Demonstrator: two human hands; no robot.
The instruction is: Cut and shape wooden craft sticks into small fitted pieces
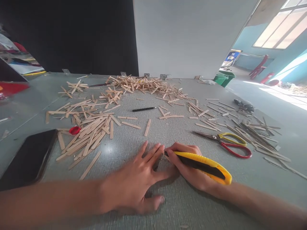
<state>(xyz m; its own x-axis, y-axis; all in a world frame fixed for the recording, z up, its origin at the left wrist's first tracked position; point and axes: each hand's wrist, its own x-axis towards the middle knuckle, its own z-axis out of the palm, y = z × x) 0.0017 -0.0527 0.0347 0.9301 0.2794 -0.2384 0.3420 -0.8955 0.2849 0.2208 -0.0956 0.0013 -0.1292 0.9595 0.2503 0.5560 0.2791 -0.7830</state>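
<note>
My right hand grips a yellow and black utility knife, its front end pointing down at the table beside my left fingertips. My left hand lies palm down on the grey table with its fingers spread. A small piece of wood shows in part between the two hands; the rest of it is hidden by the fingers. Just beyond my left hand lies a single wooden craft stick. Farther off, a black pen rests on the table.
Heaped craft sticks lie to the left, near a black phone and a red cap. More sticks pile up along the back panel. Scissors with yellow and red handles and thin strips lie right.
</note>
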